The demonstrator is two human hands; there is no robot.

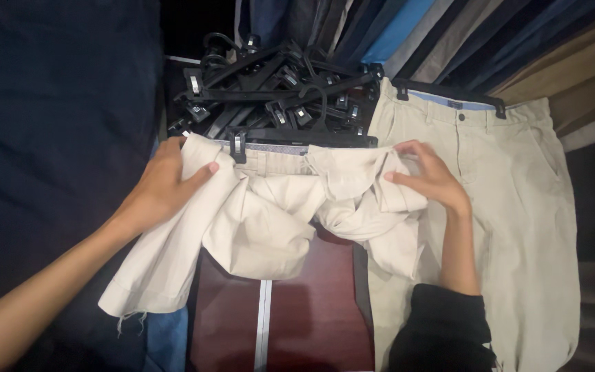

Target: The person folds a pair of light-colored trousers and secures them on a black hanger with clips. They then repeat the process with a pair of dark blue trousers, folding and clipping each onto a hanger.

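A crumpled pair of beige trousers (270, 213) lies across a dark red surface (311, 310), its waistband clipped at the left end to a black clip hanger (297, 138). My left hand (163, 186) grips the left end of the waistband, thumb pressed on the cloth. My right hand (428, 180) pinches a fold of the same trousers at the right end of the waist. One frayed leg hem hangs down at the lower left.
A second pair of beige trousers (518, 200) lies flat on the right, clipped to a black hanger (449, 93). A heap of black clip hangers (270, 89) sits behind. Dark blue cloth (49, 138) covers the left. Folded trousers in several colours (463, 34) fan across the top right.
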